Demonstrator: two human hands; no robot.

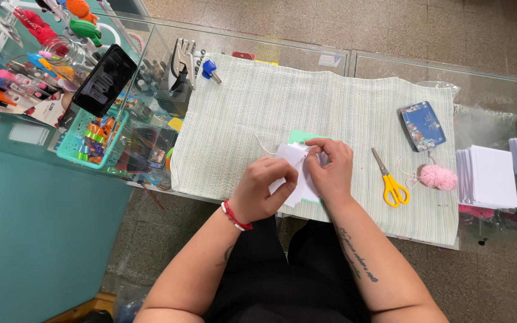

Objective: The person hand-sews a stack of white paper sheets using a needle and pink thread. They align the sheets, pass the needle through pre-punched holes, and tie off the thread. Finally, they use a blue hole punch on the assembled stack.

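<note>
Cards, small white paper (294,157), gripped by your left hand (262,190) and right hand (330,169) mid-cloth, white thread (263,147) attached; tall white card stack (487,176) untouched at right edge.

We have a single view, taken from a camera worn on the person's head. It looks steeply down, almost straight along the forearms, onto the striped cloth (330,107) spread over the glass counter (390,63). The person's lap sits at the bottom edge; the far side of the counter and the tiled floor (330,24) run along the top. The camera stands close, at arm's length above the work. With only one view, we have no shared area to compare.
</note>
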